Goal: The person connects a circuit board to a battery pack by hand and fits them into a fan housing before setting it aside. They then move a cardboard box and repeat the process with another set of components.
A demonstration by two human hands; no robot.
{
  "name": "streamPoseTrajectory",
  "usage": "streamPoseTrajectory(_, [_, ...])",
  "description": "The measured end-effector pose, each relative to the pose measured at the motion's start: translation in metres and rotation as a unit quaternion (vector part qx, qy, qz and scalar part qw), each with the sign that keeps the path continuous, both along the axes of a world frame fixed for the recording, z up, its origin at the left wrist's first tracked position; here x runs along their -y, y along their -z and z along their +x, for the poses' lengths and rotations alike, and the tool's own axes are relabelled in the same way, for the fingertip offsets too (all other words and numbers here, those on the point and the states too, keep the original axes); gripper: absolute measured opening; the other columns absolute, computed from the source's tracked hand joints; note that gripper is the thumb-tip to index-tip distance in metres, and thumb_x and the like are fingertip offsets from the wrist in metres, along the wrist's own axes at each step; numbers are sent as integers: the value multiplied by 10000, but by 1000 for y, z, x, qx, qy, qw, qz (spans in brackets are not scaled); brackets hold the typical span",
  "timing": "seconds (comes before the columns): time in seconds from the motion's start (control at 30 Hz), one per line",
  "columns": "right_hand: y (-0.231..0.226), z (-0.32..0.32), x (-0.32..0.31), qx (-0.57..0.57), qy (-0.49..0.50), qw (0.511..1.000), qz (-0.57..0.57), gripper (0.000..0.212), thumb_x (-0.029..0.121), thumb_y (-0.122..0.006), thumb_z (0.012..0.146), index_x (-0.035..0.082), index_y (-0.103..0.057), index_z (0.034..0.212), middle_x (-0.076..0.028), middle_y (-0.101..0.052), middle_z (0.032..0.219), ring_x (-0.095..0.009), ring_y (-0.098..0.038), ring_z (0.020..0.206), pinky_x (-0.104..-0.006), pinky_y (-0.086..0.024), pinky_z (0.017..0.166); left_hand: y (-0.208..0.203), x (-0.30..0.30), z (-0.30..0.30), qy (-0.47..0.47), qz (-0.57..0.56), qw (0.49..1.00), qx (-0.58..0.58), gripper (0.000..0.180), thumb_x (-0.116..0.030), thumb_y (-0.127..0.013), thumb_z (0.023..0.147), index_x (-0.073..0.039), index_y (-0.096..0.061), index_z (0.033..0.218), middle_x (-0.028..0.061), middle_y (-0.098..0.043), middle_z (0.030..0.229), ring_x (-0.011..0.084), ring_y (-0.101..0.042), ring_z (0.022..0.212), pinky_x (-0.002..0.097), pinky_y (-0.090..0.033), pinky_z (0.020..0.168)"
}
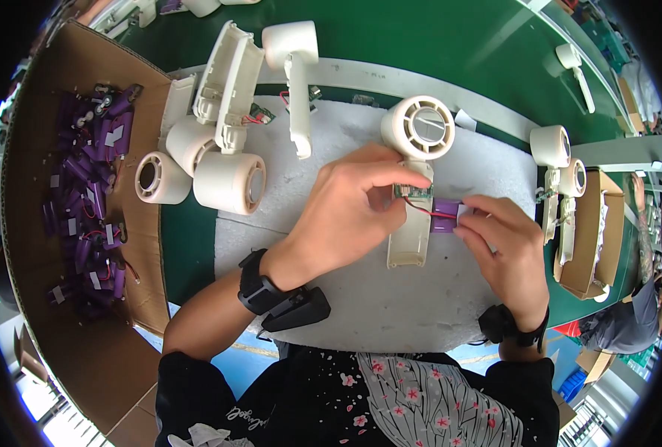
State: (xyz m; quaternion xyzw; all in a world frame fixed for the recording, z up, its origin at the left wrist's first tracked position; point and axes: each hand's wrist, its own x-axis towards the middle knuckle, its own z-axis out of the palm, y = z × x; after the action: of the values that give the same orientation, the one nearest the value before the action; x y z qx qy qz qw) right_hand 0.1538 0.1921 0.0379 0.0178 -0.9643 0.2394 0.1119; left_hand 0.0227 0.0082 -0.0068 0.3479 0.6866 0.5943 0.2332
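A cream handheld fan body (396, 134) lies on the grey foam mat (323, 313) before me, its round head away from me and its open handle shell (408, 249) pointing toward me. My left hand (338, 212) pinches a small green circuit board (414, 192) between thumb and index finger over the upper part of the handle. Right of the handle, my right hand (510, 242) grips a purple battery (443, 223) by its right end, with fingers and thumb closed. Red and dark wires (422, 208) run between board and battery.
A cardboard box (141, 223) of purple batteries (96, 197) stands at the left. Beside it sit several cream fan heads (230, 182) and handle shells (230, 82). More fan parts (551, 145) and a smaller carton (606, 238) are at the right. Another person (625, 320) is at the far right.
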Motion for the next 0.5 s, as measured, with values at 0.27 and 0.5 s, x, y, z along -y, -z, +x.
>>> streamPoseTrajectory(0.27, [-3,1,11,-13,-4,998,69,156,-50,-716,688,-40,-658,833,-150,-685,1000,-283,-659,804,-344,-542,697,-3,-1,-1,0,-10,1000,-4,344,89,-593,756,-74,-702,1038,72,-627,1078,125,-608,825,237,-495,682])
streamPoseTrajectory(0.5, [-2,0,2,7,-4,999,40,157,-48,-719,679,-39,-663,826,-158,-692,993,-293,-662,805,-353,-544,696,-3,-1,0,2,-13,1000,-10,342,86,-592,757,-74,-701,1039,70,-623,1071,125,-605,822,237,-495,684])
